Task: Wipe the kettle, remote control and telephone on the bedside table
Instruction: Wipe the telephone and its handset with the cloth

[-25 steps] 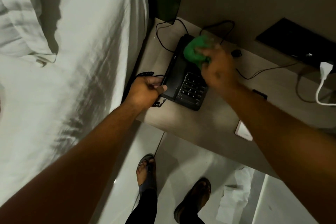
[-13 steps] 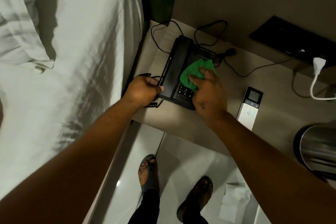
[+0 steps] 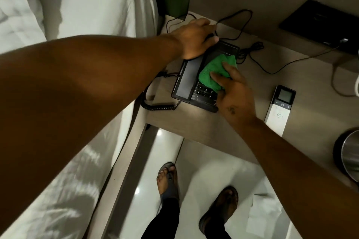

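Note:
A black telephone (image 3: 187, 81) lies on the wooden bedside table (image 3: 194, 128), its handset in the cradle on the left side. My left hand (image 3: 196, 40) rests on the far end of the handset, fingers wrapped over it. My right hand (image 3: 233, 91) presses a green cloth (image 3: 214, 70) onto the phone's keypad; a few number keys show below the cloth. A white remote control (image 3: 279, 111) with a small screen lies to the right of the phone. The steel kettle (image 3: 349, 156) shows partly at the right edge.
Black cables (image 3: 252, 52) loop behind the phone, and a coiled cord (image 3: 155, 105) hangs at the table's left edge. A black box (image 3: 320, 25) sits at the back right. The white bed (image 3: 77, 6) lies on the left. My sandalled feet (image 3: 169, 182) stand on the tiled floor.
My left hand has moved from the near end of the handset to its far end. The cloth stays on the keypad after sliding down from the phone's far end.

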A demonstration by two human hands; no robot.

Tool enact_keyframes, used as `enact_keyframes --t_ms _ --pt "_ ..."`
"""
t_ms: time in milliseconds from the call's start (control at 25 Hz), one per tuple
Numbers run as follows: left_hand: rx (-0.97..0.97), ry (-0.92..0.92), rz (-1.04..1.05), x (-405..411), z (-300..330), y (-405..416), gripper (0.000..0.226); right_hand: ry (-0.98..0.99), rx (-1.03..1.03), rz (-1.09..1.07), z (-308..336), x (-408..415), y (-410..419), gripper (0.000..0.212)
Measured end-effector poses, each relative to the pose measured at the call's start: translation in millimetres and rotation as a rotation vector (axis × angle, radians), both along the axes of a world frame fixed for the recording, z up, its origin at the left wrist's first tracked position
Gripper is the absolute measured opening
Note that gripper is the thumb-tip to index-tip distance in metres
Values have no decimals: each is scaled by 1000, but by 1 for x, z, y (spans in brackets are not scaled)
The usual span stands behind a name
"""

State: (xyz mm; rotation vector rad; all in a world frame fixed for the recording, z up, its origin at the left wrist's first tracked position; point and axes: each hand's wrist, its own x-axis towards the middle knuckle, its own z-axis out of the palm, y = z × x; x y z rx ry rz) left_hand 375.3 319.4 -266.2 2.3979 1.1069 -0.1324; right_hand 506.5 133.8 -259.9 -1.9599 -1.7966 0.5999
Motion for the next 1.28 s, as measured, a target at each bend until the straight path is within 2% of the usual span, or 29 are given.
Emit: enact_keyframes --t_ms 80,160,280,440,480,600,680,880,1040,1120,1280 --pt "34 -40 12 5 -3 1 53 -39 171 145 -1 -5 -14 41" --pt "28 -54 14 5 -7 0 52 -190 212 324 -6 -22 -20 42" --pt "55 -23 -4 3 -8 -4 55 -227 68 295 -10 -45 -21 53" --pt "75 -35 26 4 -4 -9 54 -444 -31 515 -25 -22 -70 76" --pt "73 -36 27 4 -4 -10 55 -444 -19 478 -24 -9 -75 79" --pt "51 -27 36 8 -8 -10 57 -310 -12 181 -15 2 -45 57" --pt "30 -13 25 8 -7 -8 58 -289 -26 115 -10 -12 -29 53" --pt "39 -6 1 10 -5 -8 56 -386 -39 413 -3 6 -58 67" --pt "105 5 -58 12 -6 -5 55 -354 -114 206 11 11 15 64" --pt "92 15 -47 13 -12 -5 57 -351 -136 219 11 9 32 60" --pt "81 17 -5 10 -15 -3 60 -364 -107 312 1 5 -7 57"
